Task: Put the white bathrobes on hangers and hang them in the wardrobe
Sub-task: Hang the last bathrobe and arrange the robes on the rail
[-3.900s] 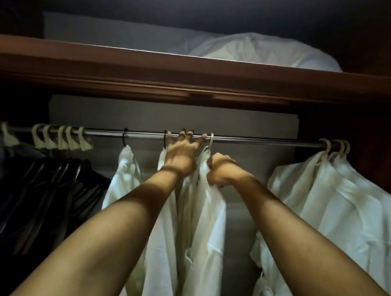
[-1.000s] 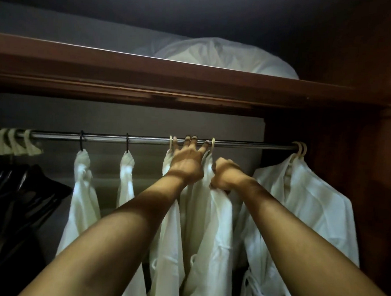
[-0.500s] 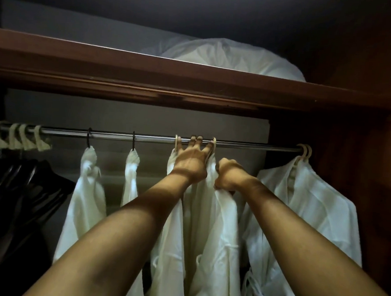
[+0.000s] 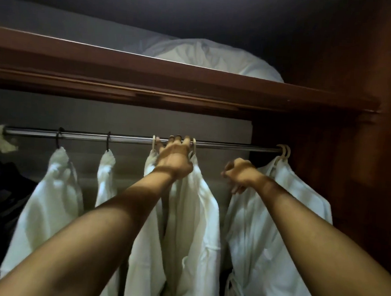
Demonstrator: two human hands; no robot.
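Six white bathrobes hang on one rail (image 4: 130, 140): two left of the left hand (image 4: 175, 160), at (image 4: 54, 198) and (image 4: 105, 178), two at that hand, (image 4: 145, 236) and (image 4: 199, 217), and two right of the right hand (image 4: 241, 174), overlapping at (image 4: 277, 223). One white bundle (image 4: 214, 56) lies on one shelf (image 4: 171, 77) above both hands.

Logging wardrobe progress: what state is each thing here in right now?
Left hand: fingers hooked over the rail.
Right hand: loosely curled, holding nothing.
White bathrobes: hanging from the rail.
Cream hanger hook: on the rail, beside the left fingers.
Bedding: lying on the top shelf.
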